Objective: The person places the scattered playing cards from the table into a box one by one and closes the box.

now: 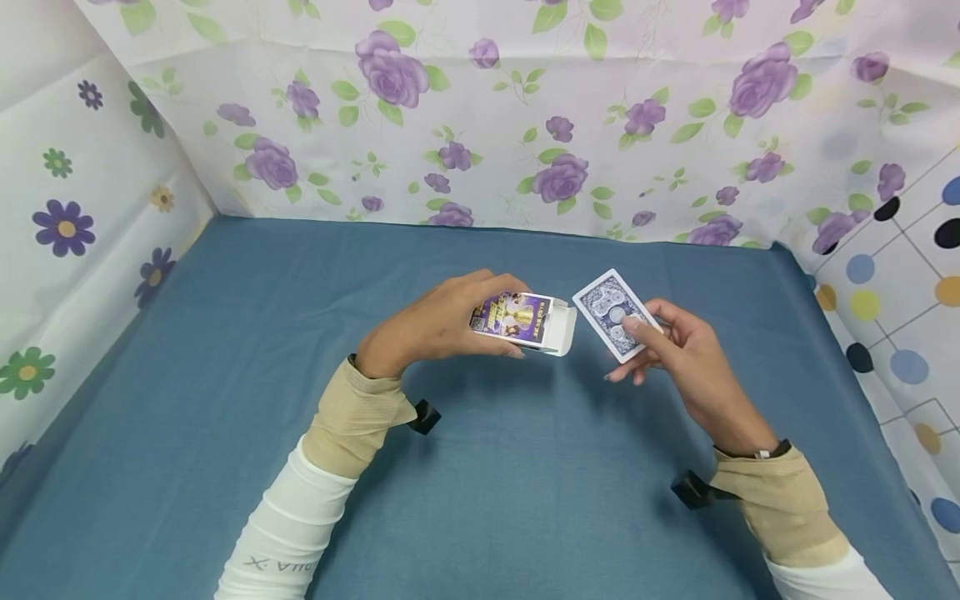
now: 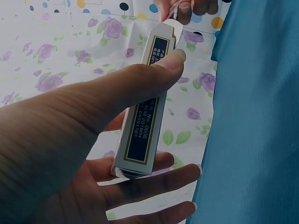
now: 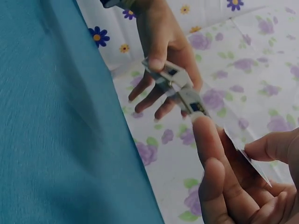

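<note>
- The card box (image 1: 521,320) is held above the blue tablecloth (image 1: 480,500) by the left hand (image 1: 438,325), a little left of the middle of the table; its flap (image 1: 564,330) hangs open at the end that faces the right hand (image 1: 693,371).
- What is inside the box cannot be made out in any view; the open mouth shows only white cardboard.
- The box is white at the edges, with a purple and yellow printed face turned up in the head view; the left wrist view shows its narrow side (image 2: 142,133) as a dark panel with a gold border and small white print.
- The left hand grips the box: the thumb (image 2: 140,84) presses on the narrow side, and the other fingers (image 2: 154,179) curl beneath it.
- The right hand pinches a playing card (image 1: 613,315), thumb on top and fingers under, just beside the box's open flap and not touching it in the head view.
- The card shows its back, a blue and white pattern with a white border, tilted with one corner pointing away from the person.
- In the right wrist view the card (image 3: 247,156) appears edge-on between thumb and fingers.
- Flowered sheets (image 1: 525,125) stand as walls round the table.
</note>
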Demonstrator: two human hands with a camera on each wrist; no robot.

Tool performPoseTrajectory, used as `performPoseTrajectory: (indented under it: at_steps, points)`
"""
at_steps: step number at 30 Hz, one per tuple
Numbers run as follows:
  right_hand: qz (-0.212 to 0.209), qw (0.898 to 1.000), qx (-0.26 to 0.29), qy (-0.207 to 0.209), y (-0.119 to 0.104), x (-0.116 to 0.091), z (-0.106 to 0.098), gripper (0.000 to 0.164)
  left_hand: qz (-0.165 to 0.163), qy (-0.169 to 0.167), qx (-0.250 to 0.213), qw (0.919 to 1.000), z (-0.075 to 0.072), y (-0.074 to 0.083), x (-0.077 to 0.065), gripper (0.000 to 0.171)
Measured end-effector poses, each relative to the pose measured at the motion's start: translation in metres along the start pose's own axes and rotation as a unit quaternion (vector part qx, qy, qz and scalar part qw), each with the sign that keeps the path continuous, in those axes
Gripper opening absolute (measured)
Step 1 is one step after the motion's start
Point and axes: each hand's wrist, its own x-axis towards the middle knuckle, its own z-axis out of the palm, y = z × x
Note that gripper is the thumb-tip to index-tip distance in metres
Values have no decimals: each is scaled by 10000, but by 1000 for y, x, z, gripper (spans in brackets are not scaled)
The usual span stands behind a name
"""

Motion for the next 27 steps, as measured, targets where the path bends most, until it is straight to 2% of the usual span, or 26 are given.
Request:
performPoseTrajectory:
  at_steps: [8, 15, 27]
  points:
    - [-134, 9986, -304, -415, -8, -7, 9, 32, -13, -45, -61, 10000, 1, -1, 0, 66]
    - [63, 9960, -588, -671, -10, -12, 14, 36, 31, -79, 41, 10000, 3, 1, 2, 67]
    - [239, 9946, -828, -571, -12, -14, 15, 45, 101, -145, -41, 9998, 6, 5, 3, 65]
